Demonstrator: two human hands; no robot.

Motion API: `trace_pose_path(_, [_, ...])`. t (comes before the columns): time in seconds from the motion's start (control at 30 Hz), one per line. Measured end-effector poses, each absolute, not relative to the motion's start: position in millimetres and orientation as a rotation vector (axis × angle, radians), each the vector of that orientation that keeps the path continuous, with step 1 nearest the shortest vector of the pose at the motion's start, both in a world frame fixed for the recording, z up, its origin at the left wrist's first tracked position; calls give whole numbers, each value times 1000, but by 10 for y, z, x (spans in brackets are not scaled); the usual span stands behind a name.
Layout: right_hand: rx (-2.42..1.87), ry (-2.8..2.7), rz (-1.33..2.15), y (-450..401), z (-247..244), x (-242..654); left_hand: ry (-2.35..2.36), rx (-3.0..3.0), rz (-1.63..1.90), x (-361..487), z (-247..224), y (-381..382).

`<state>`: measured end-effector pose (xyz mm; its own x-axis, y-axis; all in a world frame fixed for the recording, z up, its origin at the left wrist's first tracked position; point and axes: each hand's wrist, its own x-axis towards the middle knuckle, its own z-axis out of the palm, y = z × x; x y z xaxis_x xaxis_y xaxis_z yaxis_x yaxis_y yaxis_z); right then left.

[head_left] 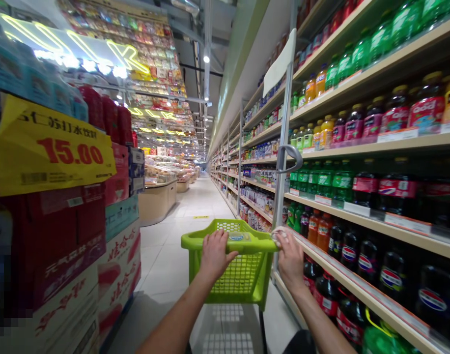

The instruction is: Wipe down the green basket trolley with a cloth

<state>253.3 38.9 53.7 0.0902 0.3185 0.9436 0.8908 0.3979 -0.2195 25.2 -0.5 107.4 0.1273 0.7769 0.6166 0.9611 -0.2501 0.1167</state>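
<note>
A lime-green shopping cart (243, 280) with a mesh basket stands in front of me, low in the centre of the view. My left hand (215, 253) is wrapped over the left part of its handle, thumb pointing inward. At the right end of the handle, my right hand (289, 258) has its fingers closed round a crumpled white tissue (281, 235) that lies against the handle. A small label (239, 237) sits on the bar between the hands. The basket shows no goods through its mesh.
Shelves of bottled drinks (368, 265) line the right side, with a metal post (282, 162) close by. Stacked drink cartons (118, 260) with a yellow price sign (55, 147) rise at left. A tiled aisle (201, 196) runs ahead past rounded display counters (160, 196).
</note>
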Motion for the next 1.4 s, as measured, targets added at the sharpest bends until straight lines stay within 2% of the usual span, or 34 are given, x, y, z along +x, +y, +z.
trace_pose_path(0.17, [-907, -1716, -563, 328, 535, 2202, -1694, -2104, -836, 257, 1084, -23])
trace_pose_path(0.37, [-1072, -1470, -501, 483, 613, 2603, -1683, -2095, -840, 268, 1072, -33])
trace_pose_path(0.63, [-821, -1713, -501, 344, 556, 2061, -1699, -2085, -822, 280, 1040, -9])
trace_pose_path(0.87, [-1059, -1461, -453, 558, 618, 2631, -1687, -2086, -824, 269, 1043, -14])
trace_pose_path(1.07, [-857, -1745, -477, 423, 617, 2300, -1687, -2083, -835, 275, 1058, -30])
trace_pose_path(1.27, [-990, -1532, -427, 464, 646, 2519, -1691, -2091, -835, 288, 1037, -15])
trace_pose_path(1.4, [-849, -1704, -400, 327, 635, 2203, -1704, -2080, -847, 342, 1032, -9])
